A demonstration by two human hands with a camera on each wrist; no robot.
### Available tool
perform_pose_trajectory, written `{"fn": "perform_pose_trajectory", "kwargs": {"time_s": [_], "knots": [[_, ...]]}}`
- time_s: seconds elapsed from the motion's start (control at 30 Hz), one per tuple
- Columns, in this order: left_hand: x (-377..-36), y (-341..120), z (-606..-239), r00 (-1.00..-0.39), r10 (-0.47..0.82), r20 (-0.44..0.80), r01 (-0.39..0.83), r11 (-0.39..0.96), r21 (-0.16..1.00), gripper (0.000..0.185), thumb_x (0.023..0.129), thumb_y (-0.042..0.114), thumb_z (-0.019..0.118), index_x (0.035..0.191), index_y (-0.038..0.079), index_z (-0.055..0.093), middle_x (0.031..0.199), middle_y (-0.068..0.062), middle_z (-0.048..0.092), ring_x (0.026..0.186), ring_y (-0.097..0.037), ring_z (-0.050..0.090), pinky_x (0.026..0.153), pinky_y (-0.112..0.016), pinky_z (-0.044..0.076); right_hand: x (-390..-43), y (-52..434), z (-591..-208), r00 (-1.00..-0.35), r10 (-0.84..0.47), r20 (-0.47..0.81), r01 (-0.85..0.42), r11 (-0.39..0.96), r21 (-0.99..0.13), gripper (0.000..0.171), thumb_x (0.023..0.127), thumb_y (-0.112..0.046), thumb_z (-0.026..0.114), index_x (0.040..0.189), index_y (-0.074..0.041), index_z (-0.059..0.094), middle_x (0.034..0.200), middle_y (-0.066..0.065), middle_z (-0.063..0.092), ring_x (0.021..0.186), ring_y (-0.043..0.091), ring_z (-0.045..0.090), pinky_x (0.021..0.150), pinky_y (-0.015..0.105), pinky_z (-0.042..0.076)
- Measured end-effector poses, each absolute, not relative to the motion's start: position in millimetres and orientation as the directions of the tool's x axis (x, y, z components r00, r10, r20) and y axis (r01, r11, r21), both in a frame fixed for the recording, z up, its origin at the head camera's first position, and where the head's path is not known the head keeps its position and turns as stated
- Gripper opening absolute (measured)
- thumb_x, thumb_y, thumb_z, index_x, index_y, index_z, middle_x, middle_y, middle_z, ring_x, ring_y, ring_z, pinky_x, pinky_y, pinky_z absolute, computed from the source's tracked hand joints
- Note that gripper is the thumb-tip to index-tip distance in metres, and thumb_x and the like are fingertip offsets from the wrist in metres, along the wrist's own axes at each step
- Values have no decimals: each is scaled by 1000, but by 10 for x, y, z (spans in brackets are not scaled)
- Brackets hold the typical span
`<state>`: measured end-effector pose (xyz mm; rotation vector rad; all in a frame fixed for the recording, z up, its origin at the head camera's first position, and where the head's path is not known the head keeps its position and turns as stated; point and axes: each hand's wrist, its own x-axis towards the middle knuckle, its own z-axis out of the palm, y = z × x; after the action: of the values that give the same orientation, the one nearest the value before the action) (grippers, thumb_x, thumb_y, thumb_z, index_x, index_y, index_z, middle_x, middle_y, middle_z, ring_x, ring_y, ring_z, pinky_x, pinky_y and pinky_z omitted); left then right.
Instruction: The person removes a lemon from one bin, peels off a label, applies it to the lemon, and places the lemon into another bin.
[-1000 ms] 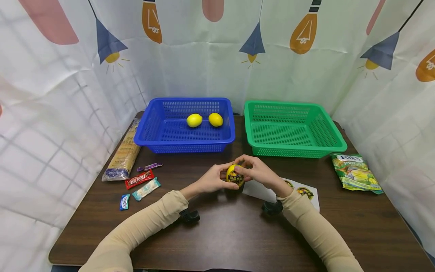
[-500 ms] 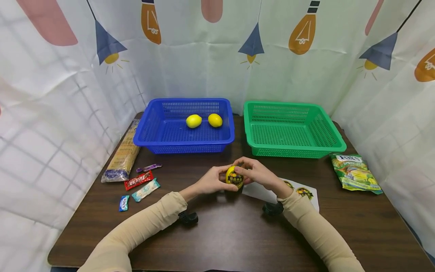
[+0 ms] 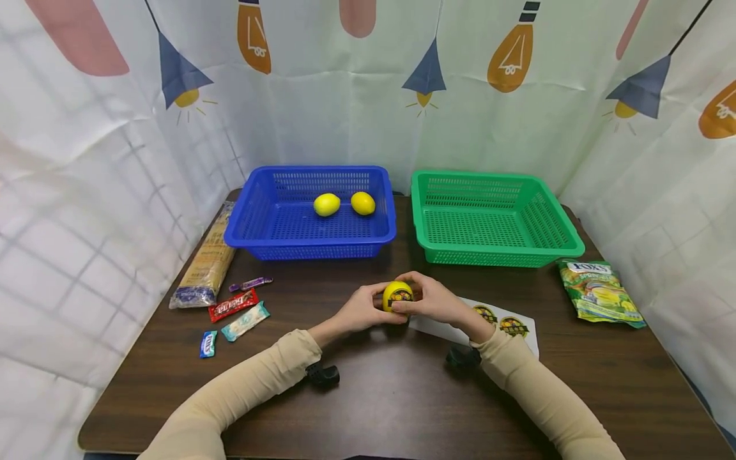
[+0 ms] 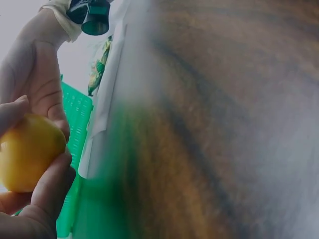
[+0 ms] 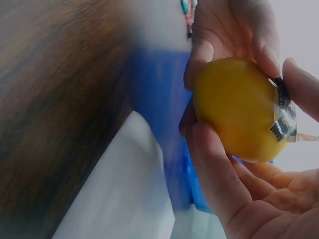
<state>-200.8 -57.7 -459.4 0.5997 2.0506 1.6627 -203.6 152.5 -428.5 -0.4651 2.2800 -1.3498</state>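
Both hands hold a yellow lemon (image 3: 395, 289) just over the middle of the table. A round black-and-yellow sticker (image 3: 400, 296) lies on its near side, and its edge (image 5: 291, 135) stands slightly off the skin in the right wrist view. My left hand (image 3: 362, 310) grips the fruit from the left between thumb and fingers. From the right, my right hand (image 3: 438, 303) curls its fingers behind the lemon, thumb at the sticker's lower part. Under the right forearm lies a white sticker sheet (image 3: 443, 327) with more round stickers on it.
Behind stand a blue basket (image 3: 310, 243) with two lemons (image 3: 327, 204) and a green basket (image 3: 489, 248). Several small wrapped sweets (image 3: 234, 305) and a long clear-wrapped packet (image 3: 207, 262) lie left. A green Fox's bag (image 3: 600, 294) lies right.
The lemon has tilted, so its sticker faces lower. My right thumb has slid from the sticker's top to its lower part, and the right fingers have lowered slightly.
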Motion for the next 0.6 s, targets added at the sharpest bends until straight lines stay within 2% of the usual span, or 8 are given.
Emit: {"fn": "perform_pose_trajectory", "kwargs": {"time_s": [0.37, 0.5, 0.6], "knots": [[-1979, -537, -4631, -797, 599, -81, 34, 179, 983, 64, 82, 18, 82, 139, 11, 54, 128, -12, 65, 110, -15, 69, 87, -23, 58, -2030, 1586, -4300, -841, -487, -234, -48, 498, -866, 64, 88, -40, 74, 137, -8, 48, 107, 14, 70, 89, 17, 66, 76, 27, 58], [-1984, -538, -4628, -776, 622, -101, 31, 198, 980, 66, 82, 22, 82, 141, 13, 53, 131, -9, 65, 115, -17, 68, 93, -26, 58, -2032, 1616, -4285, -840, -487, -239, -48, 507, -861, 62, 88, -40, 73, 136, -9, 49, 106, 14, 70, 90, 16, 65, 77, 30, 59], [-1993, -543, -4628, -751, 649, -124, 19, 208, 978, 72, 83, 25, 81, 146, 15, 47, 138, -8, 60, 123, -20, 65, 99, -30, 56, -2045, 1650, -4254, -843, -480, -243, -46, 515, -856, 61, 88, -38, 73, 136, -9, 49, 109, 14, 70, 92, 16, 65, 80, 33, 60]]}}
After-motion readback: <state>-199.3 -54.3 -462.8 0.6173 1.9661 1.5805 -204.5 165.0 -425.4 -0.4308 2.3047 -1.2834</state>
